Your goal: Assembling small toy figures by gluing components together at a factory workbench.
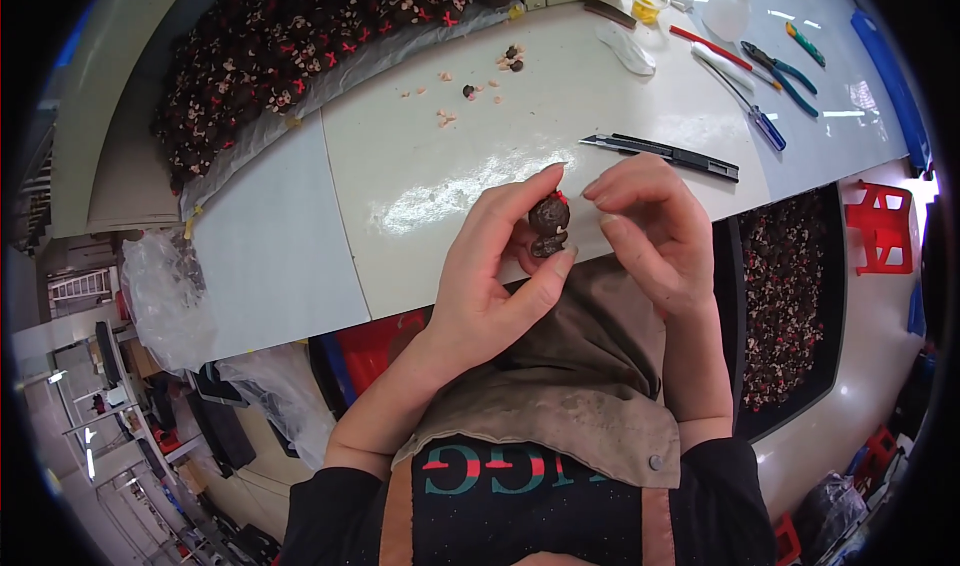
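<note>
Between the thumb and fingers of my left hand (488, 278) is a small dark brown figurine (548, 218) with a round top and a bit of red on it. It is held upright over the table's near edge. My right hand (662, 228) hovers just to its right, fingers curved and thumb apart, with nothing visible in the grasp. A black utility knife (672, 156), blade pointing left, lies on the table beyond that hand. Pale crumbs (446, 118) and a few dark pieces (514, 60) are scattered farther off.
Many similar dark figurines (330, 51) are heaped on plastic sheeting at the far left. Pliers (790, 78), a screwdriver (767, 128), a white squeeze bottle (727, 14) and yellow tape (646, 9) lie far right. A black bin (838, 336) of small pieces and a red stool (884, 228) stand right.
</note>
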`<action>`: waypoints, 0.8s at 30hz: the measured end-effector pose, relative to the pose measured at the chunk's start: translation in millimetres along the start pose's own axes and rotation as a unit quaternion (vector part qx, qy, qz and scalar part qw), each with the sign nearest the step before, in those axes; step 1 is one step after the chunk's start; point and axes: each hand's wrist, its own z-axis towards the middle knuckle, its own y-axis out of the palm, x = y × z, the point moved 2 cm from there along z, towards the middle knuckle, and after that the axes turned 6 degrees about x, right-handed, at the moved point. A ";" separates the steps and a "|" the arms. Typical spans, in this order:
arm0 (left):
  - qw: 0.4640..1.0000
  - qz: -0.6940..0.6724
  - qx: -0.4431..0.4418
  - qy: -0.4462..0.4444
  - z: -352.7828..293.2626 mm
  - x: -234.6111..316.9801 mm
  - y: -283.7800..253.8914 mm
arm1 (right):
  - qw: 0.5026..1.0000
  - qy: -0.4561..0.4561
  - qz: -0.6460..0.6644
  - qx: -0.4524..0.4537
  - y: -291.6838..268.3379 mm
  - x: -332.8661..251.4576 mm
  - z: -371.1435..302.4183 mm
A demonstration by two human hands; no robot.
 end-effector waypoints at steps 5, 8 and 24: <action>1.000 -0.013 0.005 -0.006 0.4 -0.8 -1.7 | 0.999 -0.031 -0.030 -0.032 4.5 1.5 3.0; 0.997 -0.068 0.019 -0.020 0.9 -2.0 -1.5 | 0.993 -0.056 -0.084 -0.058 5.5 -4.7 7.3; 0.987 -0.136 0.051 -0.071 -0.5 1.1 -1.0 | 0.998 -0.011 -0.050 -0.037 12.7 -8.1 5.7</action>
